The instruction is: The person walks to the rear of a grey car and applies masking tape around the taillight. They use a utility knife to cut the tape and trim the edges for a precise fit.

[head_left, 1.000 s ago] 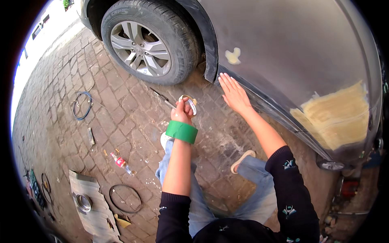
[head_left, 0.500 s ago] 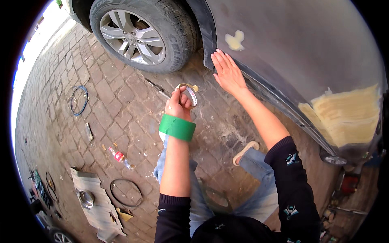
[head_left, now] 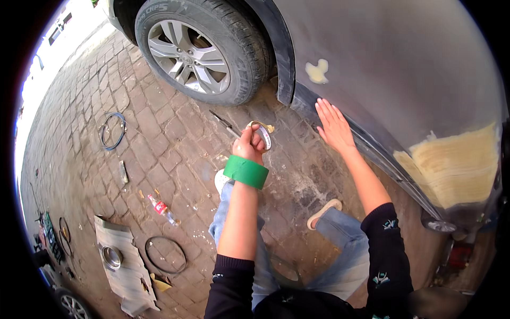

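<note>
A narrow roll of cream masking tape (head_left: 261, 137) is gripped in my left hand (head_left: 248, 144), raised over the paving with the fingers closed round it. A wide green tape roll (head_left: 246, 171) encircles my left wrist. Beside that hand juts a slim dark tool with a pale handle (head_left: 225, 123); I cannot tell whether the hand holds it. My right hand (head_left: 336, 130) lies flat, fingers stretched out, against the lower edge of the grey car door (head_left: 388, 69), behind the wheel arch. Above its fingertips is a small cream filler patch (head_left: 317, 71).
The car's wheel (head_left: 188, 61) stands at the upper middle. A large cream filler area (head_left: 457, 165) covers the panel at right. On the paving lie a coil of wire (head_left: 124, 132), a plastic bottle (head_left: 163, 209), a black ring (head_left: 148, 249) and cardboard (head_left: 125, 276) bearing a metal ring (head_left: 111, 257).
My right hand has slid along the door's lower edge, away from the wheel arch. The left hand still holds the masking tape. The whole view has shifted slightly.
</note>
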Demonstrator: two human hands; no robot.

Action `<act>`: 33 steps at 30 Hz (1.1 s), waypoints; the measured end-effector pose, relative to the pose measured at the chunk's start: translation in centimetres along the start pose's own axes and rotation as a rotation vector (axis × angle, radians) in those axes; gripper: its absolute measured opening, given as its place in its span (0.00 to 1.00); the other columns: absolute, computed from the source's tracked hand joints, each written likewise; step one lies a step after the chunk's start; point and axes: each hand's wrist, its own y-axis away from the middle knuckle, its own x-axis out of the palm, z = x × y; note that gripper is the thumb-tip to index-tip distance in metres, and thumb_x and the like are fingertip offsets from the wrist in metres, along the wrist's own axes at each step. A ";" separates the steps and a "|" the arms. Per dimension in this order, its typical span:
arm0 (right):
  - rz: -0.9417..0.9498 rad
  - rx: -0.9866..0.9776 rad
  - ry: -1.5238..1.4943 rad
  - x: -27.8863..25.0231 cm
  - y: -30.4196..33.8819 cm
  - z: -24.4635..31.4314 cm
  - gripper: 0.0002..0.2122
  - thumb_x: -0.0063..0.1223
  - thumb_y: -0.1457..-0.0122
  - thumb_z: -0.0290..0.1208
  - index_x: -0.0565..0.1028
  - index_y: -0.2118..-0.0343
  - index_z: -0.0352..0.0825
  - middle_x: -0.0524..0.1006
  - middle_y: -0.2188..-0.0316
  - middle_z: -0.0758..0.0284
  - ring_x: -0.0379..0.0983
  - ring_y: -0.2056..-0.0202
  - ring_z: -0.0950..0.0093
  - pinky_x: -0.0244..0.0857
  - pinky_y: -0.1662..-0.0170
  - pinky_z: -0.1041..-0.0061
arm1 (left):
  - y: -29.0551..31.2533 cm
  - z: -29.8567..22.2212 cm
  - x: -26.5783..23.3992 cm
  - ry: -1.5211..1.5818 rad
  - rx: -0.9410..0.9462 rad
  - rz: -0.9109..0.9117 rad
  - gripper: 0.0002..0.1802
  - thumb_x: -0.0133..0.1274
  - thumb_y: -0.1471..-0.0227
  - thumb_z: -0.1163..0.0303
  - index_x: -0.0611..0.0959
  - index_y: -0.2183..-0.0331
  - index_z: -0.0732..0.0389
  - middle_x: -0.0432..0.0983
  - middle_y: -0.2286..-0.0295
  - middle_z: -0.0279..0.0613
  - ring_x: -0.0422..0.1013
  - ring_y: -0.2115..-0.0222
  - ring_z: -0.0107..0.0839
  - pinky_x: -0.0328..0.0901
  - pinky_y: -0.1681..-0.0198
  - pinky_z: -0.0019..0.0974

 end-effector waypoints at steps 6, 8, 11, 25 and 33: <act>0.055 0.061 0.116 1.6 5.4 -2.0 0.35 0.51 0.45 0.39 0.50 0.38 0.32 0.47 0.35 0.65 0.41 0.35 0.72 0.38 0.34 0.71 | 0.1 -0.4 -0.5 0.043 0.026 0.003 0.13 0.42 0.40 0.65 0.74 0.66 0.65 0.54 0.84 0.27 0.50 0.83 0.20 0.49 0.79 0.25; 0.090 0.098 0.124 1.2 6.6 -2.1 0.35 0.50 0.45 0.39 0.50 0.37 0.32 0.46 0.35 0.65 0.40 0.34 0.71 0.37 0.34 0.70 | 0.0 -0.5 -0.6 0.051 0.030 0.005 0.12 0.42 0.41 0.65 0.74 0.67 0.65 0.54 0.84 0.26 0.49 0.83 0.19 0.49 0.80 0.25; 0.144 0.127 0.183 0.8 7.9 -2.0 0.36 0.51 0.46 0.38 0.49 0.37 0.31 0.46 0.35 0.65 0.39 0.34 0.71 0.35 0.33 0.70 | -0.1 -0.5 -1.0 0.098 0.033 -0.004 0.12 0.42 0.41 0.66 0.74 0.67 0.66 0.54 0.84 0.26 0.50 0.84 0.19 0.49 0.81 0.25; -0.004 0.462 -0.310 -2.4 14.0 5.2 0.38 0.61 0.55 0.29 0.54 0.43 0.24 0.56 0.41 0.51 0.48 0.38 0.59 0.33 0.34 0.60 | -0.1 -2.7 -3.2 0.147 0.105 -0.038 0.12 0.43 0.43 0.66 0.75 0.71 0.64 0.55 0.88 0.28 0.51 0.89 0.22 0.48 0.86 0.29; 0.243 0.226 -0.832 -5.2 26.6 19.3 0.17 0.59 0.52 0.36 0.75 0.59 0.36 0.73 0.53 0.61 0.63 0.45 0.64 0.41 0.37 0.55 | -1.8 -0.2 -4.8 0.099 0.009 0.006 0.11 0.45 0.44 0.67 0.75 0.72 0.63 0.57 0.89 0.29 0.53 0.89 0.22 0.49 0.87 0.28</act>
